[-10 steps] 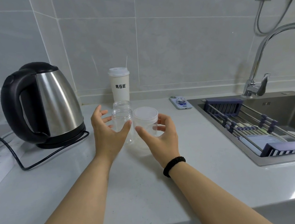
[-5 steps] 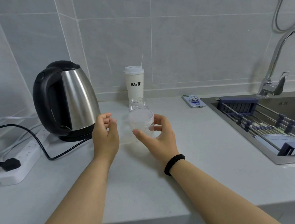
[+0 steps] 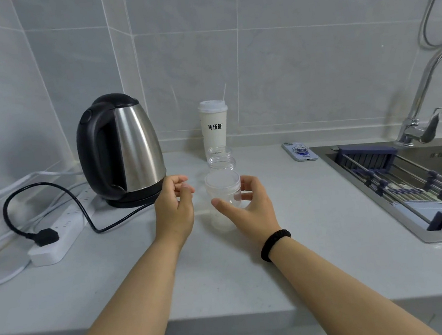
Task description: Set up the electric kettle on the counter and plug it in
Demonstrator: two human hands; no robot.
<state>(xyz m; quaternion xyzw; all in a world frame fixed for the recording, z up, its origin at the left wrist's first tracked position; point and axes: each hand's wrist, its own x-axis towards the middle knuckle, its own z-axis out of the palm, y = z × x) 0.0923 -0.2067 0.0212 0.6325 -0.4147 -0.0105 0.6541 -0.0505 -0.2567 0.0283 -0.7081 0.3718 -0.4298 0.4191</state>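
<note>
The steel electric kettle (image 3: 132, 150) with a black handle stands on its black base (image 3: 135, 201) at the back left of the white counter (image 3: 117, 283). Its black cord (image 3: 81, 208) loops left to a black plug (image 3: 44, 237) sitting on a white power strip (image 3: 57, 242). My left hand (image 3: 174, 205) hovers just right of the base, fingers loosely curled and holding nothing. My right hand (image 3: 249, 205) curls round a clear lidded jar (image 3: 224, 191) standing on the counter, thumb in front and fingers behind.
Two open clear jars (image 3: 221, 161) and a white takeaway cup (image 3: 214, 129) stand in line behind the lidded jar. A phone (image 3: 299, 151) lies by the sink (image 3: 383, 204), which holds a purple rack and has a tap (image 3: 418, 122). White cables trail left of the strip.
My left hand has come off the open jar and drawn back with its fingers curled. The view has swung left, bringing the power strip and plug into sight.
</note>
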